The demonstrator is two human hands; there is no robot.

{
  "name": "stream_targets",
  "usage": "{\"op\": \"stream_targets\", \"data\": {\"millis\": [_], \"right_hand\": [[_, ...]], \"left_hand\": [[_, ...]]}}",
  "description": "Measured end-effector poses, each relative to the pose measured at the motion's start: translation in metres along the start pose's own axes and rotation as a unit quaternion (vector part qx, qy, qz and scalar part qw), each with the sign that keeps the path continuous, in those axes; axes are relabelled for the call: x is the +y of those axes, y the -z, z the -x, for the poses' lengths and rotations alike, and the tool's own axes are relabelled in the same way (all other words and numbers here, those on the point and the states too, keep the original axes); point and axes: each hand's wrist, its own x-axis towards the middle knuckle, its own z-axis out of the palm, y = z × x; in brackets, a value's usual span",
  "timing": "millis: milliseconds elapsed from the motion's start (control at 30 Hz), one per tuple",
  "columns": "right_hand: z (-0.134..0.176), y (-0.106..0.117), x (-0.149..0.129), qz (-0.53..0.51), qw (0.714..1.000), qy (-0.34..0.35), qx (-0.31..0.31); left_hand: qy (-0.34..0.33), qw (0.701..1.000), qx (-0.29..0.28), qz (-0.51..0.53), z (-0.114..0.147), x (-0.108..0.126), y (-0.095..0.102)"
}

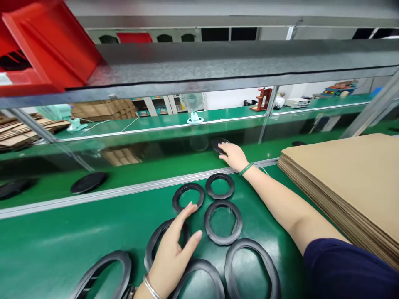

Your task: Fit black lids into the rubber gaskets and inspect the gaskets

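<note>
My left hand (171,251) is open, palm down, thumb spread from the fingers. It hovers over several black rings on the green tabletop, partly covering a ring (152,245) beneath it. Another black ring (188,186) lies just beyond its fingertips. My right hand (234,155), with a green bangle at the wrist, reaches across the metal rail to the green conveyor strip. Its fingers and thumb close on the near right edge of a flat black disc (216,144). Between the hands lie two smaller black rings, a nearer ring (223,241) and a farther ring (220,176).
Brown cardboard sheets (349,166) are stacked at the right. A metal rail (149,189) separates the tabletop from the conveyor strip (168,166), where another black disc (89,182) lies. Overhead runs a grey shelf (199,62) with a red bin (56,45). Behind stands a small fan (193,108).
</note>
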Motion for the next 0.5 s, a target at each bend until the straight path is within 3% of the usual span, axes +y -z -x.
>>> {"op": "stream_targets", "data": {"millis": [67, 167, 300, 500], "right_hand": [[-0.003, 0.002, 0.023, 0.058, 0.995, -0.022, -0.083], [-0.003, -0.003, 0.028, 0.057, 0.993, -0.025, -0.101], [0.003, -0.016, 0.005, 0.025, 0.985, 0.011, -0.17], [0.024, -0.048, -0.03, -0.056, 0.945, 0.127, -0.296]], "left_hand": [[-0.018, 0.996, -0.059, -0.068, 0.0, -0.003, -0.001], [-0.033, 0.989, -0.09, -0.115, -0.002, -0.008, -0.001], [-0.051, 0.983, -0.081, -0.156, -0.005, -0.012, 0.001], [-0.096, 0.963, -0.068, -0.241, -0.005, -0.016, 0.0]]}}
